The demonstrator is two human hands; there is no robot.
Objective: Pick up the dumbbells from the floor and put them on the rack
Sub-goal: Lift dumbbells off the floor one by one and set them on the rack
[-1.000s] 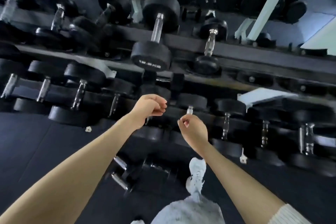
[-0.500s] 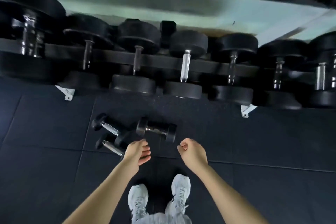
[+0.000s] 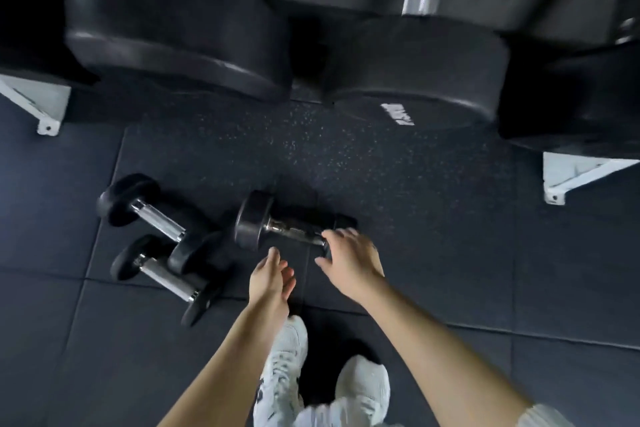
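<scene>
Three small black dumbbells with chrome handles lie on the dark rubber floor. The nearest dumbbell (image 3: 277, 226) lies crosswise in front of me. My right hand (image 3: 349, 262) hovers with spread fingers over its right end and covers that head; I cannot tell whether it touches. My left hand (image 3: 272, 276) is open just below the handle, apart from it. Two more dumbbells (image 3: 152, 215) (image 3: 162, 276) lie side by side to the left, slanting. The rack's bottom row (image 3: 415, 73) fills the top of the view.
Large black dumbbell heads (image 3: 173, 31) on the rack overhang the floor close above the small ones. White rack feet (image 3: 41, 104) (image 3: 571, 177) stand at left and right. My white shoes (image 3: 287, 364) are just below my hands.
My head has dropped closer to the floor. Both hands have uncurled and moved forward and down to the nearest dumbbell, the right one now over its right end.
</scene>
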